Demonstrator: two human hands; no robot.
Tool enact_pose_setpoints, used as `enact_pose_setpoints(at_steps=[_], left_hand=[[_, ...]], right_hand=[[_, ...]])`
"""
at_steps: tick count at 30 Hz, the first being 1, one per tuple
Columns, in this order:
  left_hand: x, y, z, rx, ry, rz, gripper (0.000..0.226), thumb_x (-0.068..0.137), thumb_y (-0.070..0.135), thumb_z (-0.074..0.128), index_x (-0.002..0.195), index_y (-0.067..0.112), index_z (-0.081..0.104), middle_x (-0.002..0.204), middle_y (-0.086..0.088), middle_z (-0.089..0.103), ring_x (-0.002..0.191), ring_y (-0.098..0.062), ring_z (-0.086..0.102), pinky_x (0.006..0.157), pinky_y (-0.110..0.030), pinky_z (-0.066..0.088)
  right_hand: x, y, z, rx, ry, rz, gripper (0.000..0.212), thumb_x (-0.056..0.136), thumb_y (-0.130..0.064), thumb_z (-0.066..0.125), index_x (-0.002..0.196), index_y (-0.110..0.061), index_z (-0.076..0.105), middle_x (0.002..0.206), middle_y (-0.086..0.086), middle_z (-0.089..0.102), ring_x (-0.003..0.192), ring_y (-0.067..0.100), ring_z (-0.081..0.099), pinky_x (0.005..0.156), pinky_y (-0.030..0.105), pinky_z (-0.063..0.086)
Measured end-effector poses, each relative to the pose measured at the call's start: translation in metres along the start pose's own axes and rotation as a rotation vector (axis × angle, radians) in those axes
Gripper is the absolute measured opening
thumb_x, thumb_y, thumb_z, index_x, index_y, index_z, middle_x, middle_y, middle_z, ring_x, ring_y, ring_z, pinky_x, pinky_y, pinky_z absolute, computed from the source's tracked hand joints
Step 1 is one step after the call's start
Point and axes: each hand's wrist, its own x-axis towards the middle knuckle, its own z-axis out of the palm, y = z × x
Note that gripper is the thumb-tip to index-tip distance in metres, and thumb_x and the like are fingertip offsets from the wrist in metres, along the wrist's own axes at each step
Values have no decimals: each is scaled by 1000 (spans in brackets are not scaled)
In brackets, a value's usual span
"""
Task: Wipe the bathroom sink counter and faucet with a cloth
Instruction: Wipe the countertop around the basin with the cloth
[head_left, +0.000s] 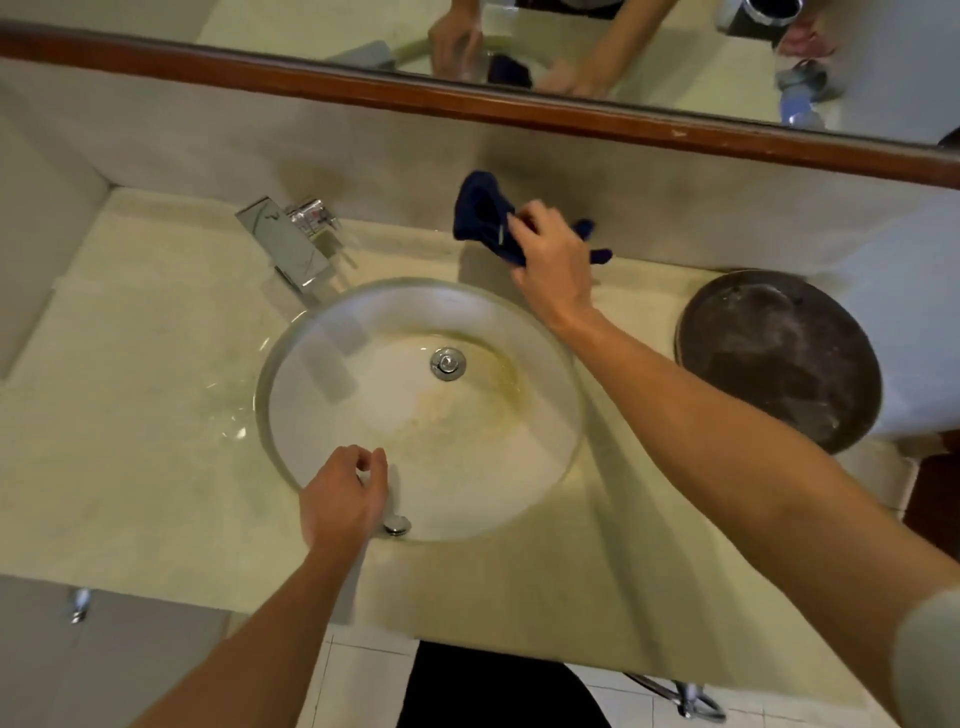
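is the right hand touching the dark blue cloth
Touching. The head view shows the right hand gripping the dark blue cloth, fingers curled into its folds, with cloth sticking out on both sides of the hand above the counter.

A big round dark tray (779, 358) sits at the right side. A mirror (675, 57) with a brown wood frame (311, 78) hangs at the back. White floor tiles (358, 675) show below.

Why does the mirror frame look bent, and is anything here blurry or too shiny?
In the head view, the wide lens bows the mirror frame; the faucet throws bright glare; the right hand gripping the dark cloth looks slightly soft; arm shadows fall across the counter beside the sink.
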Motion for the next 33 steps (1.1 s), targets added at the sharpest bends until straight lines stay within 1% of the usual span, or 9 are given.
enact_pose_setpoints(at_steps=[3,5,8,11,17,23,28,30,33], left_hand=[[-1,0,0,7,10,-5,25,99,52,48,92,32,60,76,14,62,66,-11,60,66,-30,45],[-2,3,-1,16,21,7,23,100,50,50,91,31,60,79,14,63,62,-6,57,64,-28,44],[-3,5,-3,-5,30,-6,21,100,46,53,87,30,60,77,14,63,60,1,54,62,-27,41],[-3,6,-2,1,38,-12,23,100,45,52,86,29,61,77,14,63,59,4,53,61,-28,42],[-4,8,0,58,49,3,27,101,48,49,85,30,60,77,13,62,56,0,54,61,-28,48],[-1,5,3,59,46,-1,28,101,49,49,85,28,59,75,11,61,62,-15,59,63,-31,49],[-1,2,3,40,60,22,27,102,47,50,85,28,61,74,13,61,64,-13,60,65,-34,51],[-2,1,4,46,67,26,27,102,46,50,85,27,61,73,13,61,64,-13,60,65,-35,52],[-2,2,4,44,70,28,26,102,45,51,84,28,60,72,13,61,64,-13,60,65,-34,50]], right_hand=[[21,-17,60,-122,-154,-109,51,69,-7,86,118,-12,72,102,11,65,79,30,60,60,37,46],[21,-23,86,-156,-226,-93,60,62,-6,85,120,-14,72,105,10,66,83,32,61,66,37,47],[26,-17,88,-159,-232,-112,63,63,-7,83,125,-14,70,113,12,67,90,34,62,75,41,50],[22,14,77,-188,-225,-159,63,68,-8,80,129,-14,68,116,13,66,92,37,61,75,43,47],[-7,62,40,-83,-127,-20,60,72,5,66,130,-13,68,114,12,64,96,37,57,79,43,43],[22,46,38,-10,133,-276,47,83,-1,59,127,-13,69,113,13,68,97,29,53,77,38,41],[46,41,71,-156,35,-567,33,91,-9,59,122,-15,70,112,12,69,93,31,63,76,39,51],[41,48,73,-157,-24,-529,36,91,-10,53,123,-13,69,111,13,69,89,34,65,76,40,52],[17,66,64,-104,-57,-270,47,81,-1,56,125,-12,69,111,14,68,88,37,62,74,42,52]])
